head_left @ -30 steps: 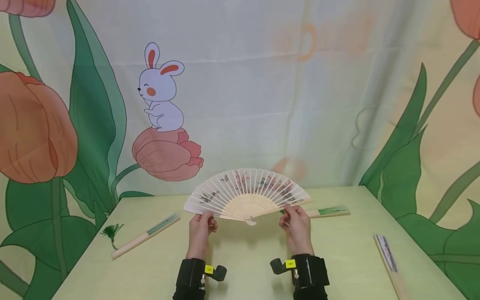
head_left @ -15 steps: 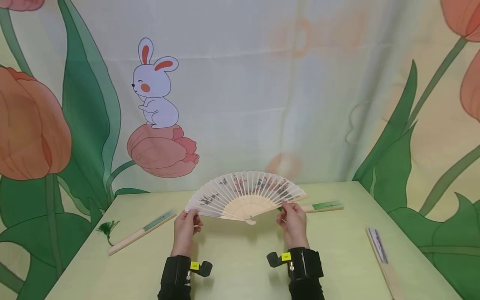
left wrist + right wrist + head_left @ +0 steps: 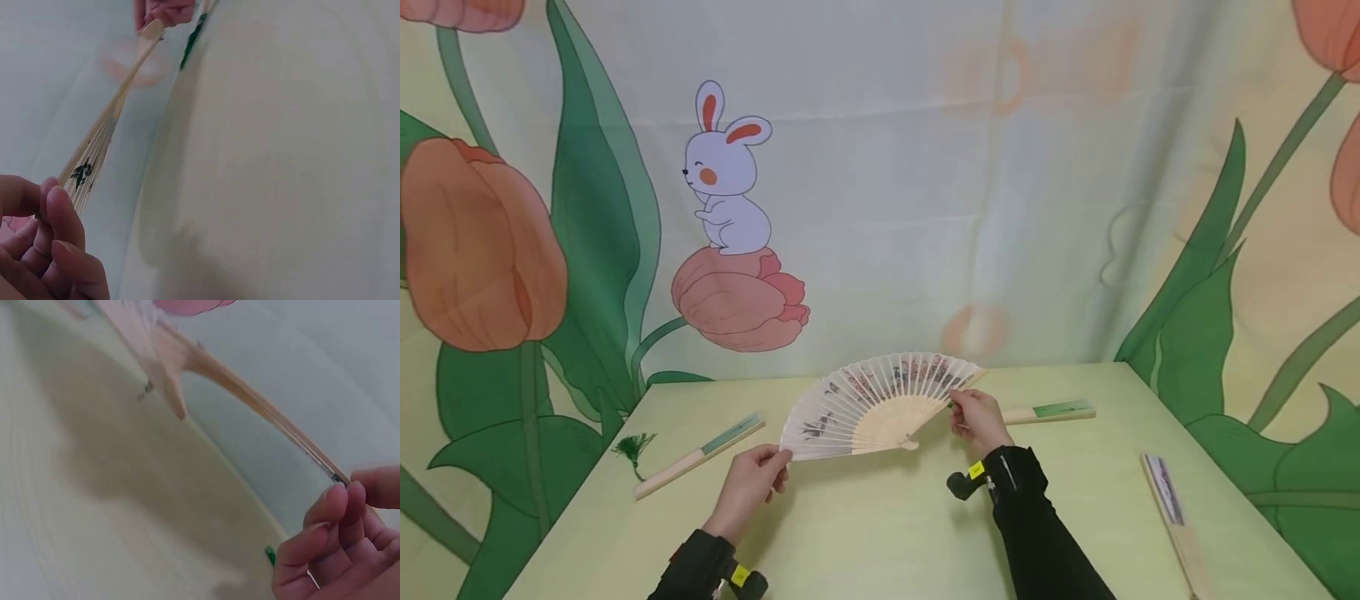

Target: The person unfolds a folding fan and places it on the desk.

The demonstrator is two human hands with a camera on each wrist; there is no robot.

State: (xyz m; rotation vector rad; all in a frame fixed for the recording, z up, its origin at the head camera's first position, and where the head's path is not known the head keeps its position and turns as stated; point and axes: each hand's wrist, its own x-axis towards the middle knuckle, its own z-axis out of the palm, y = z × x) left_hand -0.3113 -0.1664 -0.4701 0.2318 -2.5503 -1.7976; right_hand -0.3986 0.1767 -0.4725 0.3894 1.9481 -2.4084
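Note:
A spread folding fan (image 3: 891, 421) with pale wooden ribs and a white leaf printed with flowers is held up above the table between my two hands. My left hand (image 3: 747, 487) pinches the lower left end of its leaf between thumb and fingers. On the other side my right hand (image 3: 977, 419) pinches the right outer rib. In the left wrist view the fan (image 3: 103, 128) shows nearly edge-on, running from my left fingers up to the right hand. The right wrist view has the fan's rib (image 3: 262, 409) leading into my right hand (image 3: 340, 537).
On the yellow-green table (image 3: 850, 533) lie a folded fan with a green tassel (image 3: 700, 457) at left, another green folded fan (image 3: 1051, 412) behind my right hand, and a folded fan with a purplish print (image 3: 1171, 521) at right. A printed curtain (image 3: 880, 183) hangs behind.
My left hand has moved left and lower, keeping its pinch on the fan. The fan now tilts, left end down and right end up. My right hand has turned and moved slightly left.

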